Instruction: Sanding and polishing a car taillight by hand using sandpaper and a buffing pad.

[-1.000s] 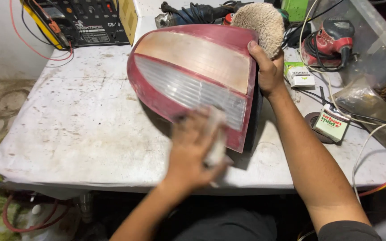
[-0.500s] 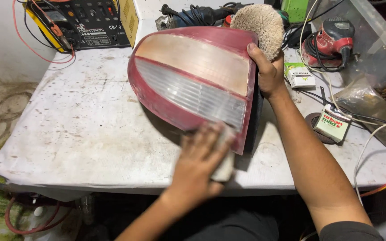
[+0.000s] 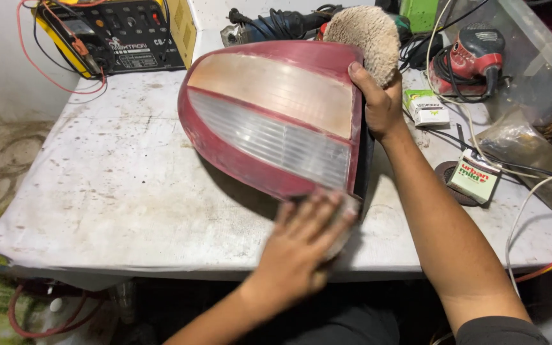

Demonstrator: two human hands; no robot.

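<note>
A red car tail light (image 3: 269,121) with a pale amber band and a clear ribbed lens stands tilted on the worn white table (image 3: 97,191). My right hand (image 3: 378,102) grips its upper right edge and steadies it. My left hand (image 3: 301,249) presses a small whitish sanding pad (image 3: 345,217) flat against the lamp's lower right corner, fingers spread over the pad. Most of the pad is hidden under my fingers.
A yellow and black charger unit (image 3: 122,35) with red leads sits at the back left. Behind the lamp lies a polisher with a woolly pad (image 3: 365,32). At the right are a red power tool (image 3: 474,57), two small boxes (image 3: 429,107) (image 3: 474,179), a clear plastic bin (image 3: 531,57) and loose cables.
My left hand with the pad has slid down and to the right along the lens to its lower corner. My right hand and the lamp have stayed in place.
</note>
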